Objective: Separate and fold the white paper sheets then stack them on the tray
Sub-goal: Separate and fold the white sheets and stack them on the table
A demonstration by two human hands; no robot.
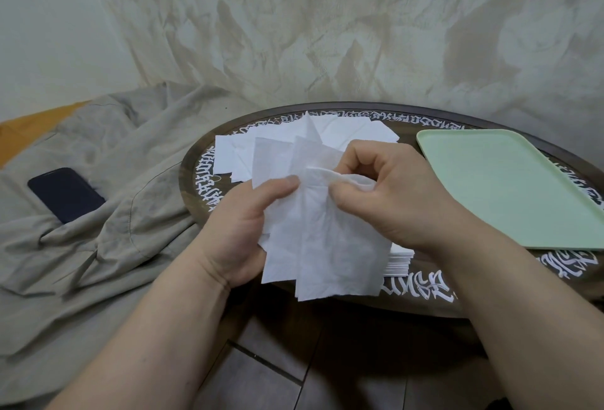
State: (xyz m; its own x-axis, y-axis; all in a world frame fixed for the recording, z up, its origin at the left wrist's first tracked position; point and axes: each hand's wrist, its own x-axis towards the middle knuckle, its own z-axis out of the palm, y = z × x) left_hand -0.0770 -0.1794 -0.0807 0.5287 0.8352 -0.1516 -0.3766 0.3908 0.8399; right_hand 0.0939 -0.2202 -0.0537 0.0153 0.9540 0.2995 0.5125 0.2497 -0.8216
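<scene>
At the centre of the frame the left hand (pixel 243 230) grips a bunch of white paper sheets (pixel 327 246) above the dark round surface (pixel 425 292), while the right hand (pixel 392 194) pinches one sheet's top edge, left of the green tray (pixel 510 187).

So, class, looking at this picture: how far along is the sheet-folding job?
Done: nothing stacked yet; the green tray shows no sheets. In hand: the left hand and right hand both pinch white sheets, peeling one apart above the table. Left: folding this one, then the loose sheets spread behind and the small pile under the right wrist.
</scene>
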